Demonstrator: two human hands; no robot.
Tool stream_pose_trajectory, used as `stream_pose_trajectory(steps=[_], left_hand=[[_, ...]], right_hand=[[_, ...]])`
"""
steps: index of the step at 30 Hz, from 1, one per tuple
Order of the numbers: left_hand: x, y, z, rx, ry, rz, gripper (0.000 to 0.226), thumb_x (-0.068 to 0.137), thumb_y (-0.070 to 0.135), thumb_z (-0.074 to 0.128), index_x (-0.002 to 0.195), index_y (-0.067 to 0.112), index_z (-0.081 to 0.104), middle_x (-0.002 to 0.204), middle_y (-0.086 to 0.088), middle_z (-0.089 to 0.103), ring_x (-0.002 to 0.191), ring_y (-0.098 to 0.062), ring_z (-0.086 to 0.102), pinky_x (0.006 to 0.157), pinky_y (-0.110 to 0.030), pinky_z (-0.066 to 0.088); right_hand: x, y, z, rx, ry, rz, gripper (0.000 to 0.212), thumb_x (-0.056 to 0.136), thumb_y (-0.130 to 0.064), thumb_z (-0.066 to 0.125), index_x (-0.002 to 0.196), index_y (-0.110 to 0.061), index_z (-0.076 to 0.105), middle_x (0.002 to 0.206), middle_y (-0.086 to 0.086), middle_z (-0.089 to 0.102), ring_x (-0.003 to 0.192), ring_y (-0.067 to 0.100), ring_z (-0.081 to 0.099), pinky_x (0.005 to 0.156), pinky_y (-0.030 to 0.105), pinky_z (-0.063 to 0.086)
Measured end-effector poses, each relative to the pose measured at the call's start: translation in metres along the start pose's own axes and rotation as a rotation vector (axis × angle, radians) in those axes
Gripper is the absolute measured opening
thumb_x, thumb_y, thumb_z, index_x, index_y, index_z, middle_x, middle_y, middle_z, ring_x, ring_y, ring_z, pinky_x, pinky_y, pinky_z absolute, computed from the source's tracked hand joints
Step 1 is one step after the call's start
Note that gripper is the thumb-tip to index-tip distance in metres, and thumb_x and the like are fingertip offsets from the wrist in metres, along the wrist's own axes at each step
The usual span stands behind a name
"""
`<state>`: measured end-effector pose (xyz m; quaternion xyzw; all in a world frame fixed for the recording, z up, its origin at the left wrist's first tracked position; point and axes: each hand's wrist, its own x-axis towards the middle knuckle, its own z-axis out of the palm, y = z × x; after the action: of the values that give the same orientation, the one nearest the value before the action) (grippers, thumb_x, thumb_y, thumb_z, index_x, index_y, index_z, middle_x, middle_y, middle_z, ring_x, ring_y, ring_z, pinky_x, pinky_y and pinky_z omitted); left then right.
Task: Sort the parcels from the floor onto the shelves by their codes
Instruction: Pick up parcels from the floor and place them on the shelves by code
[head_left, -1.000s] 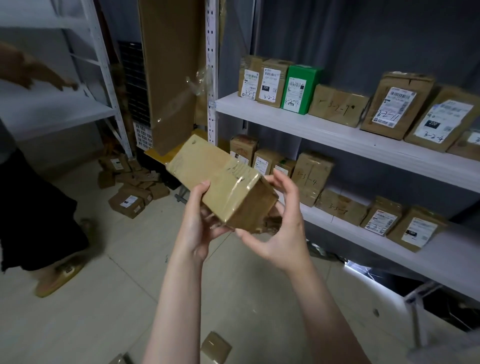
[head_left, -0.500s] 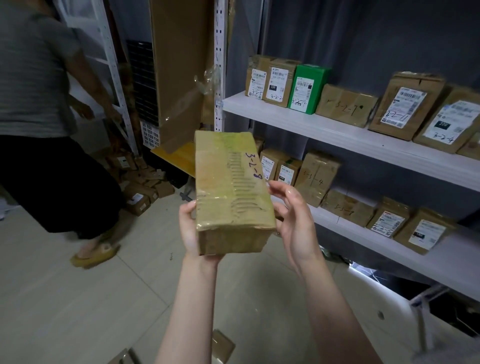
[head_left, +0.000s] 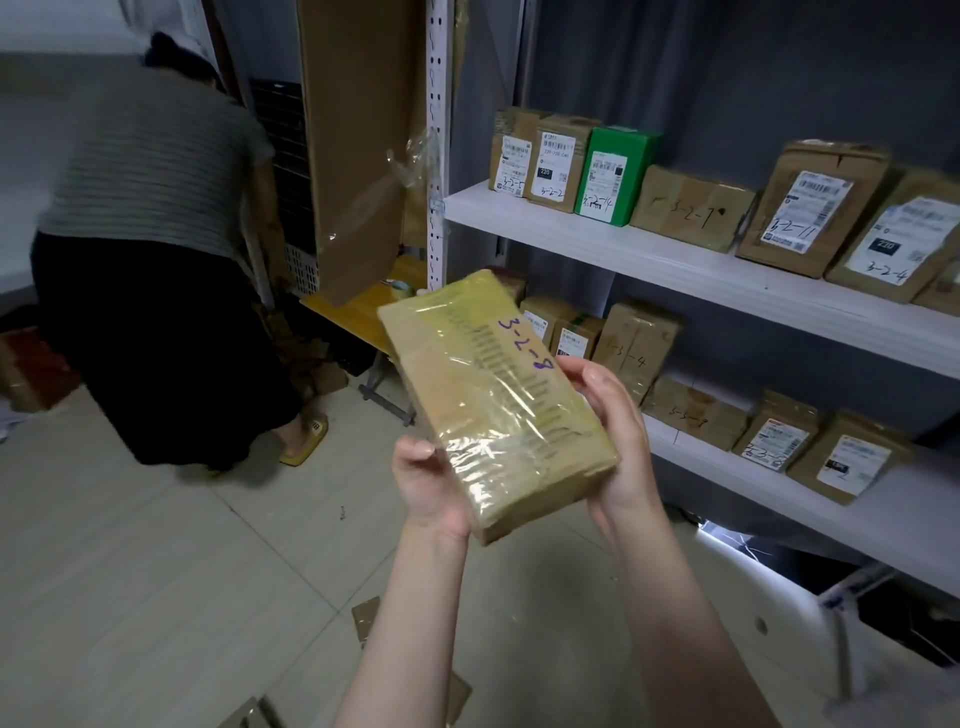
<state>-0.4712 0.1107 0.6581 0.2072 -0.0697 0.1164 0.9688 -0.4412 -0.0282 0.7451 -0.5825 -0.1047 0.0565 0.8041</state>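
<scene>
Fingers (head_left: 584, 370) of left hand (head_left: 423, 480) and right hand (head_left: 621, 441) curl round one long tan cardboard parcel (head_left: 493, 400), glossy clear tape, purple "3-2-8"; one green carton (head_left: 615, 174) on upper white shelf (head_left: 675, 262).

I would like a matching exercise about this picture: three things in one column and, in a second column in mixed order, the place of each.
Things:
1. 3-2-8 parcel
2. green box
3. slipper

Places:
a. on the floor
b. held between the left hand and the right hand
c. on the upper shelf

Pairs: 1-b, 2-c, 3-a
</scene>
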Motion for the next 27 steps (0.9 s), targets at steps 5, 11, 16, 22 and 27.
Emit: stream_pose_trajectory(steps=[5, 11, 16, 22, 27], left_hand=[[0.009, 0.001, 0.006, -0.298, -0.232, -0.076, 0.054, 0.080, 0.010, 0.044, 0.132, -0.003, 0.054, 0.134, -0.023, 0.056, 0.132, -0.039, 0.046, 0.115, -0.052, 0.026], [0.010, 0.006, 0.009, -0.233, -0.107, 0.116, 0.064, 0.035, 0.010, 0.081, 0.099, 0.008, 0.076, 0.101, -0.010, 0.073, 0.102, -0.031, 0.067, 0.096, -0.050, 0.052], [0.005, 0.011, 0.005, -0.090, 0.034, 0.069, 0.063, 0.013, 0.016, 0.084, 0.076, 0.015, 0.078, 0.081, -0.001, 0.073, 0.084, -0.023, 0.069, 0.096, -0.043, 0.048], [0.005, 0.014, 0.012, -0.073, 0.077, 0.030, 0.049, 0.014, 0.011, 0.084, 0.062, 0.014, 0.074, 0.067, 0.001, 0.069, 0.077, -0.020, 0.068, 0.106, -0.050, 0.039], [0.014, 0.026, 0.016, 0.050, 0.057, -0.037, 0.048, 0.032, 0.021, 0.085, 0.077, 0.016, 0.071, 0.080, 0.001, 0.070, 0.087, -0.019, 0.064, 0.099, -0.039, 0.038]], right_hand=[[0.003, 0.001, -0.007, -0.040, 0.071, 0.078, 0.045, 0.080, -0.049, 0.053, 0.107, -0.017, 0.069, 0.107, 0.003, 0.071, 0.101, 0.017, 0.065, 0.080, 0.033, 0.048], [0.005, 0.003, -0.007, -0.083, 0.046, 0.228, 0.068, 0.073, -0.066, 0.056, 0.119, -0.017, 0.067, 0.114, 0.011, 0.072, 0.107, 0.029, 0.067, 0.082, 0.045, 0.058], [0.005, 0.010, -0.004, -0.149, -0.031, 0.305, 0.077, 0.064, -0.075, 0.061, 0.120, -0.022, 0.065, 0.111, 0.007, 0.073, 0.104, 0.024, 0.070, 0.086, 0.046, 0.058], [0.008, 0.018, -0.003, -0.093, 0.016, 0.294, 0.081, 0.055, -0.058, 0.073, 0.124, -0.018, 0.060, 0.107, 0.004, 0.074, 0.096, 0.018, 0.072, 0.079, 0.040, 0.057], [0.010, 0.017, -0.004, -0.043, 0.162, 0.186, 0.079, 0.051, -0.051, 0.076, 0.121, -0.018, 0.057, 0.103, 0.001, 0.072, 0.086, 0.013, 0.072, 0.074, 0.036, 0.054]])
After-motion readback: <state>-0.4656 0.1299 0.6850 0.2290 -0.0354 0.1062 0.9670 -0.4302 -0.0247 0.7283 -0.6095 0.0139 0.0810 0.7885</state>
